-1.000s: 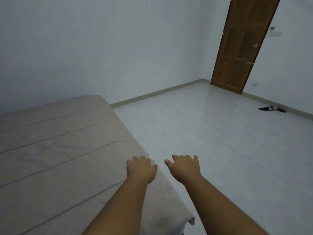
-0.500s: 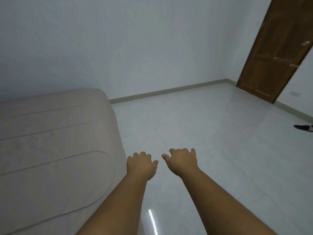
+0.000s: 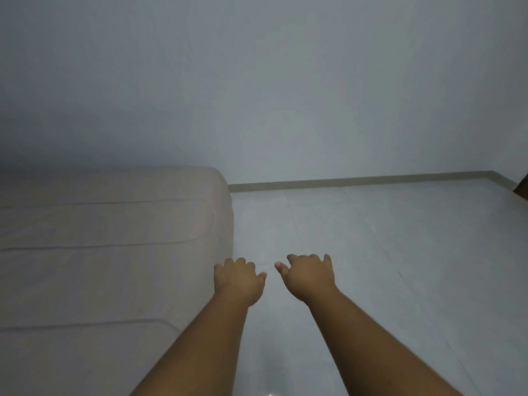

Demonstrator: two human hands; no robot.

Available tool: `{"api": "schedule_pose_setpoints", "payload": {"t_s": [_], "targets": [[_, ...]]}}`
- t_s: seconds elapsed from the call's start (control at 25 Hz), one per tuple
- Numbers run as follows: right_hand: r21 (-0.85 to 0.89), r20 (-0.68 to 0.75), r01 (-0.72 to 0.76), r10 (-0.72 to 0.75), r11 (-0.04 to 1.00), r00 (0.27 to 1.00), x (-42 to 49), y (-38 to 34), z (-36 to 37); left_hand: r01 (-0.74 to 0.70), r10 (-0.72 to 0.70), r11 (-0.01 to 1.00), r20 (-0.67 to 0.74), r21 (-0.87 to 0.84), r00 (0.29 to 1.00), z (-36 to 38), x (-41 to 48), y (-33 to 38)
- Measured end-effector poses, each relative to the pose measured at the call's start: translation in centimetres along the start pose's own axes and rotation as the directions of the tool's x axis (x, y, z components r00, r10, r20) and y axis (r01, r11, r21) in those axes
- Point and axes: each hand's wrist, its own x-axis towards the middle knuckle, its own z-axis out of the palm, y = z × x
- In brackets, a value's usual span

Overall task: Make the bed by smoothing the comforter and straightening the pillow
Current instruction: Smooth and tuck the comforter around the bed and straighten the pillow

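Note:
The beige comforter (image 3: 108, 252) with thin stitched lines lies flat over the bed on the left; its rounded far corner drops toward the floor. No pillow is in view. Both my arms stretch forward, palms down. My left hand (image 3: 238, 277) hovers just past the bed's right edge, fingers drooping loosely and thumb out, holding nothing. A short gap to its right, my right hand (image 3: 310, 274) hangs over the floor the same way, with nothing in it. Neither hand touches the comforter.
A pale tiled floor (image 3: 385, 252) spreads to the right of the bed. A bare white wall (image 3: 285, 95) with an olive baseboard (image 3: 357, 182) closes the far side. A sliver of brown door (image 3: 523, 190) shows at the right edge.
My view has swung left, so the door and the slippers slid out to the right. My left hand has come off the comforter's edge; both hands now hang beside the bed.

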Motion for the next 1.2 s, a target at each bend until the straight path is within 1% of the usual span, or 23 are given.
{"api": "schedule_pose_setpoints", "payload": {"t_s": [0.08,0.24,0.32,0.4,0.48,0.56,0.68,0.8,0.88,1.0,1.12,1.2], "targets": [[-0.006,-0.011,0.015,-0.015,1.000,1.000,6.4,1.1,-2.5,0.015,-0.015,1.000,-0.008,-0.013,1.000,-2.7,5.9,0.6],[-0.006,-0.036,0.051,-0.051,0.999,0.998,20.8,3.4,-5.2,0.071,-0.072,0.997,-0.030,-0.031,0.997,-6.4,19.4,1.9],[-0.023,-0.006,0.110,-0.110,0.994,0.994,28.1,3.7,-6.5,0.119,-0.120,0.991,-0.018,-0.055,0.993,-8.3,25.7,2.0],[-0.049,-0.007,0.194,-0.195,0.980,0.981,36.0,3.0,-8.9,0.198,-0.200,0.976,-0.007,-0.090,0.980,-10.1,32.0,1.3],[-0.051,-0.007,0.258,-0.259,0.965,0.966,43.3,1.5,-11.9,0.262,-0.263,0.958,0.011,-0.114,0.965,-12.8,37.8,-0.4],[-0.046,-0.023,0.320,-0.321,0.946,0.947,50.8,-1.0,-14.3,0.320,-0.323,0.937,-0.003,-0.139,0.946,-15.5,44.0,-2.8],[-0.063,-0.008,0.387,-0.388,0.920,0.922,61.4,-5.5,-16.4,0.393,-0.398,0.906,-0.003,-0.160,0.917,-17.9,53.5,-7.5],[-0.093,-0.013,0.417,-0.420,0.904,0.907,71.8,-9.0,-18.1,0.433,-0.436,0.890,0.012,-0.140,0.900,-19.9,63.8,-12.3],[-0.116,-0.009,0.441,-0.445,0.890,0.896,78.4,-10.4,-20.3,0.443,-0.444,0.881,0.033,-0.163,0.895,-22.2,70.0,-14.2],[-0.121,-0.041,0.472,-0.480,0.873,0.877,89.2,-12.7,-23.7,0.452,-0.465,0.869,-0.019,-0.203,0.885,-26.0,79.6,-16.6],[-0.156,-0.036,0.526,-0.537,0.836,0.843,99.3,-15.7,-25.3,0.500,-0.528,0.833,-0.070,-0.238,0.846,-28.0,88.6,-19.5],[-0.190,0.009,0.606,-0.616,0.773,0.788,105.4,-19.0,-25.8,0.571,-0.603,0.774,-0.046,-0.274,0.796,-28.2,93.6,-21.9]]}}
